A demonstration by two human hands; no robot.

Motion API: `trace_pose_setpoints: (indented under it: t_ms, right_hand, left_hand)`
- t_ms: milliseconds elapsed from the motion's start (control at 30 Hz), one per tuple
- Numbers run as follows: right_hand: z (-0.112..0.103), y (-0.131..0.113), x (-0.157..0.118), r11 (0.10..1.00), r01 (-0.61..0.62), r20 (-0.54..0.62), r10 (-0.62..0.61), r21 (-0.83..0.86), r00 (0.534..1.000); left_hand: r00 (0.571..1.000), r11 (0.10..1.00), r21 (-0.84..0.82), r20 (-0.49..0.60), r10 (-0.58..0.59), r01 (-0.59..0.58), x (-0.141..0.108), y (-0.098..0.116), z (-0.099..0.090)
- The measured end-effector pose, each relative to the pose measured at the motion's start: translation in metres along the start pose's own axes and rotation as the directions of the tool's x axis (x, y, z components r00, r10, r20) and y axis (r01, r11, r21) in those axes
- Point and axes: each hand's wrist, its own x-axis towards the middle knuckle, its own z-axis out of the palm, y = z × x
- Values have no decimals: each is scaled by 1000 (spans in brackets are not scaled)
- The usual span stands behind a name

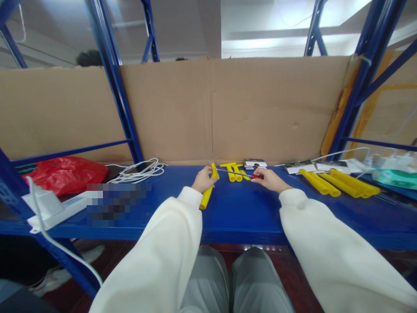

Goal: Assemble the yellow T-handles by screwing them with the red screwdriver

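Note:
My left hand [203,179] is closed around a yellow T-shaped piece [206,198], whose long tube points down toward the front edge of the blue table. In my right hand [267,180] is a screwdriver [257,176] with a red handle, its thin shaft pointing left to the top part of the held piece. Whether the tip touches it is too small to tell. Between and behind my hands lie several smaller yellow T-shaped pieces [232,173]. A small stack of black-and-white cards or packets [255,163] is behind them.
Several yellow tubes [347,184] lie at the right by black-and-white cards [300,166]. At the left are a red plastic bag [68,174], a white cable coil [140,171] and a power strip [65,211]. A cardboard panel [260,108] stands behind, between blue posts [114,78].

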Motion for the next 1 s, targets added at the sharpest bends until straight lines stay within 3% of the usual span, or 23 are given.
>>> trace_pose_setpoints:
  t_ms: [233, 400, 600, 900, 1000]
  right_hand:
    - [-3, -6, -1, 988, 24, -53, -32, -150, 998]
    - [-6, -13, -3, 964, 34, -29, -44, -262, 999]
    - [-7, -22, -5, 942, -59, -12, 59, -329, 998]
    - [-10, -26, -6, 919, -50, -6, 52, -392, 999]
    - [-12, -33, -7, 889, -111, -9, 120, -443, 993]
  left_hand:
    - [1000, 1000, -3, 11, 12, -12, 5, -7, 0]
    - [997, 997, -47, 52, 60, -58, 13, -18, 1]
    - [995, 997, -30, 71, 71, -69, 13, -18, 3]
    - [993, 994, 44, 73, 95, -98, 7, -13, 1]
    - [991, 993, 38, 89, 104, -108, 6, -11, 2]
